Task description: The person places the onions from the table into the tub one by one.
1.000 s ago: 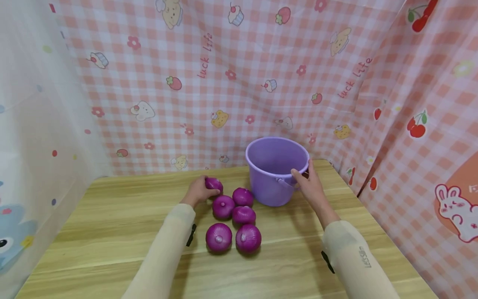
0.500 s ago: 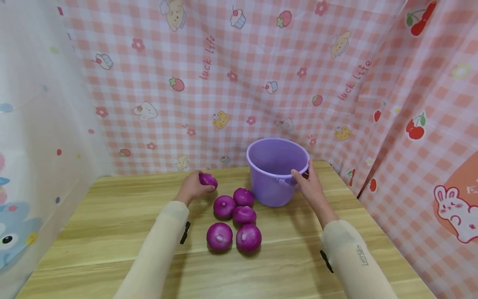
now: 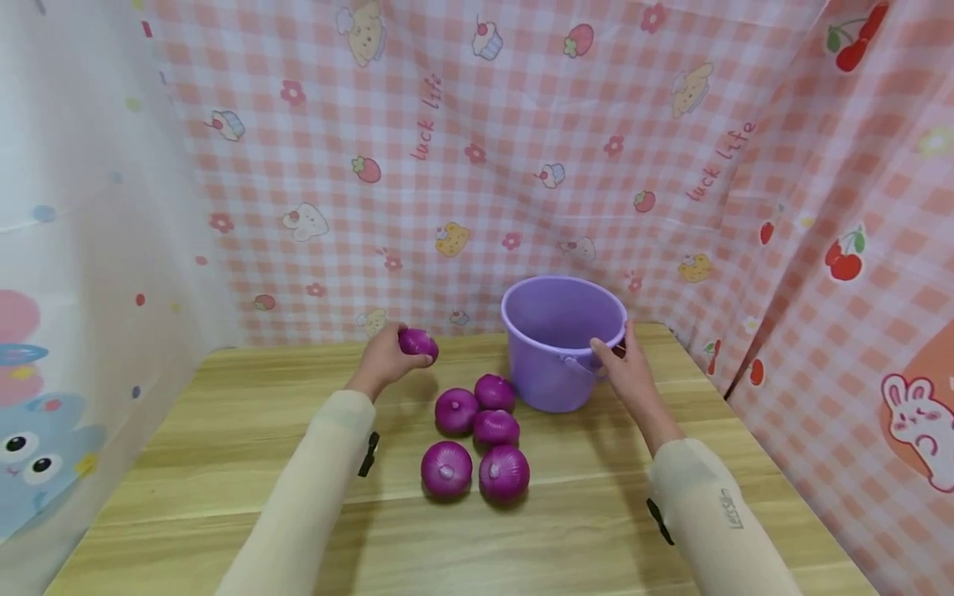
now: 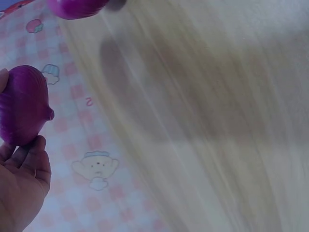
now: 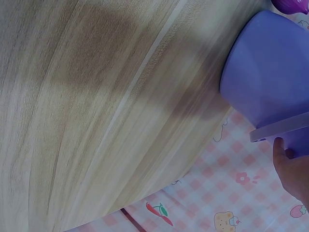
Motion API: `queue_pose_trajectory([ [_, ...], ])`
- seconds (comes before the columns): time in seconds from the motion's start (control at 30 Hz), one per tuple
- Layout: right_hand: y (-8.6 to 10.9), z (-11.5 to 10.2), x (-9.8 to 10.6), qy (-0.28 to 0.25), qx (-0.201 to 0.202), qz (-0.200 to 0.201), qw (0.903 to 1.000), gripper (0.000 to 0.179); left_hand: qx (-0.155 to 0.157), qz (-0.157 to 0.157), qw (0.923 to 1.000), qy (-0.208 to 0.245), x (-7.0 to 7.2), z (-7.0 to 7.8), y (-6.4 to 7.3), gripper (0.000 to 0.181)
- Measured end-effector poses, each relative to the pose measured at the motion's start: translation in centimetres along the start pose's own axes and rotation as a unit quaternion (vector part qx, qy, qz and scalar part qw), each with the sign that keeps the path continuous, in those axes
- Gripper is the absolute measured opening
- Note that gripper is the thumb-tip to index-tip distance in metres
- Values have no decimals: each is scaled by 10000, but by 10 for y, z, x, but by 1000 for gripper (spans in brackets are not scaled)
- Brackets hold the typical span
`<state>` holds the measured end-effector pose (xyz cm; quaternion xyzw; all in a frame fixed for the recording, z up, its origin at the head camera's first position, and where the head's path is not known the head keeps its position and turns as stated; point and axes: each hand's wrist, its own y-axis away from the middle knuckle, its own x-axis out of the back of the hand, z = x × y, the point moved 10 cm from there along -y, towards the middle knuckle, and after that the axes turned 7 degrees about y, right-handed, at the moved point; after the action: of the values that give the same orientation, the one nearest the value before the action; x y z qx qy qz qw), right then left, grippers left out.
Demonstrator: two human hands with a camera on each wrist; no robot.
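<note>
Head view: a pink checked curtain (image 3: 358,124) hung behind and to the right of a wood-grain surface (image 3: 224,480); a paler printed cloth (image 3: 97,215) hung at left. The left hand (image 3: 386,362) held a purple onion (image 3: 420,344), fingers curled round it, near the back edge. Five other onions (image 3: 503,473) lay grouped about midway between the left and right edges. A lilac bucket (image 3: 547,377) stood upright towards the back right corner. The right hand (image 3: 629,372) was at its rim, thumb and forefinger spread against it; could not tell whether the hidden fingers curled round.

Handling, by judgement: onion firm, smooth, apt to roll or slip, best cupped round its widest part; bucket probably light, slightly flexible, best held by the rim.

Left wrist view: onion gripped from opposite sides, tip free, apparently clear of the surface. Part of another onion (image 4: 77,7) showed at top.

Right wrist view: a fingertip touched or nearly touched a strip (image 5: 285,127) on the bucket, handle or rim uncertain. Surface pale, streaked, shadowed; curtain visible past its edge.
</note>
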<state>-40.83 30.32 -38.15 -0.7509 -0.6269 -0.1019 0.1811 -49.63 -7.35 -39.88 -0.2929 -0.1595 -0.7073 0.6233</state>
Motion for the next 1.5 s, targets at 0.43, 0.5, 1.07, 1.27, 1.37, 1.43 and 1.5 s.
queue_pose_trajectory([
  [0.43, 5, -8, 0, -203, -55, -62, 9998, 82, -168, 54, 9997, 162, 15, 39, 3, 71],
  [0.5, 0, -2, 0, -144, 0, -31, 9999, 82, -234, 71, 9994, 243, 17, 46, 2, 70],
  [1.07, 3, -6, 1, 28, 106, 59, 9999, 82, -466, 126, 9981, 381, 15, 89, 2, 76],
  [1.27, 2, -7, 1, 93, 106, 102, 9998, 82, -455, 194, 9970, 591, 11, 102, 1, 76],
  [1.37, 2, -6, 1, 155, 80, 101, 9998, 82, -496, 214, 9951, 824, 8, 108, 0, 73],
  [1.43, 3, -6, 1, 196, 67, 105, 9997, 83, -546, 214, 9936, 964, 6, 112, -1, 72],
  [1.5, 3, -6, 1, 203, 61, 83, 9997, 83, -597, 242, 9927, 1016, 4, 115, -2, 70],
])
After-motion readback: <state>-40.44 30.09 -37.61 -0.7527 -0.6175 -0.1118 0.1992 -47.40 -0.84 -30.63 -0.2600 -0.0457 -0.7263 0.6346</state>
